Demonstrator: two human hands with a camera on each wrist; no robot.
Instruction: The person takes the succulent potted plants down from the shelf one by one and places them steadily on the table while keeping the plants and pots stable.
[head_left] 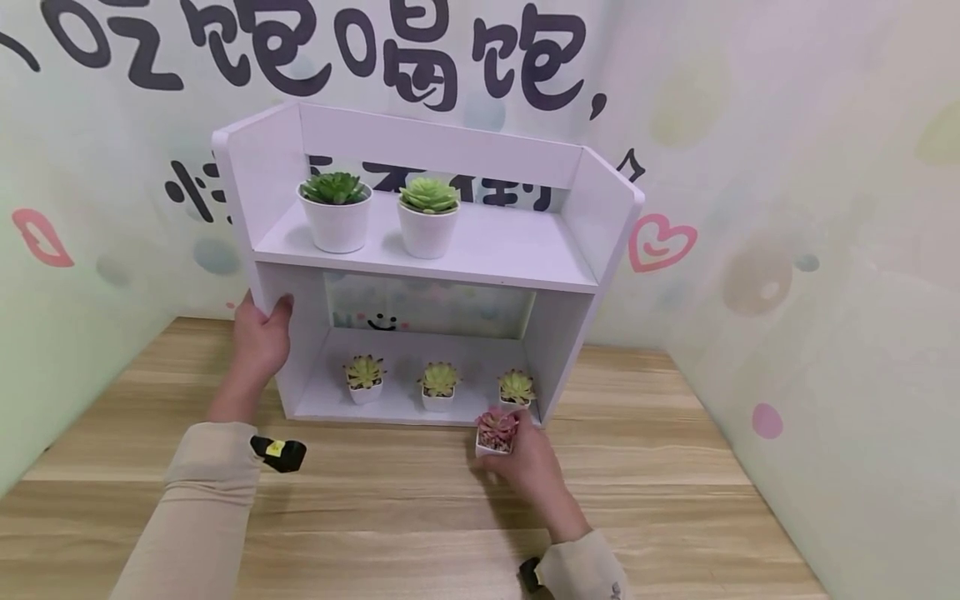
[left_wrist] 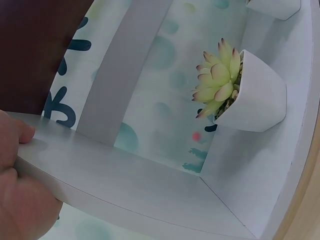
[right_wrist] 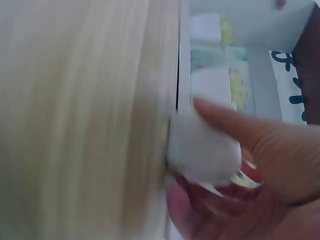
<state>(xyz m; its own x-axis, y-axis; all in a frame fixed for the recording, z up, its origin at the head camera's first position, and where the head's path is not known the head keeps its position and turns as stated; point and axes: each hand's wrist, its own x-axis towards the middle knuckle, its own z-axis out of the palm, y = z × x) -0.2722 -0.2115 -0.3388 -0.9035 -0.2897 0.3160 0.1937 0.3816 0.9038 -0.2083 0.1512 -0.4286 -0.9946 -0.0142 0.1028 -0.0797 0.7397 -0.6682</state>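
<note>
A white two-tier shelf [head_left: 517,242] stands against the wall, tilted slightly in the head view. My left hand [head_left: 258,342] grips its left side panel [left_wrist: 115,175], with the thumb on the inner face. In front of the lower right corner, my right hand [head_left: 532,467] holds a pink succulent [head_left: 497,431] by its white pot [right_wrist: 205,150], which is blurred in the right wrist view. Behind it on the lower board sits a yellow-green succulent [head_left: 517,385], partly covered by the pink one. Two more such succulents, left [head_left: 365,375] and middle [head_left: 438,383], share that board.
On the upper board are a dark green succulent [head_left: 336,217] and a light green succulent [head_left: 428,221] in round white pots. Beneath the shelf lies a wooden tabletop [head_left: 375,517]. Printed walls [head_left: 750,208] rise behind and at both sides.
</note>
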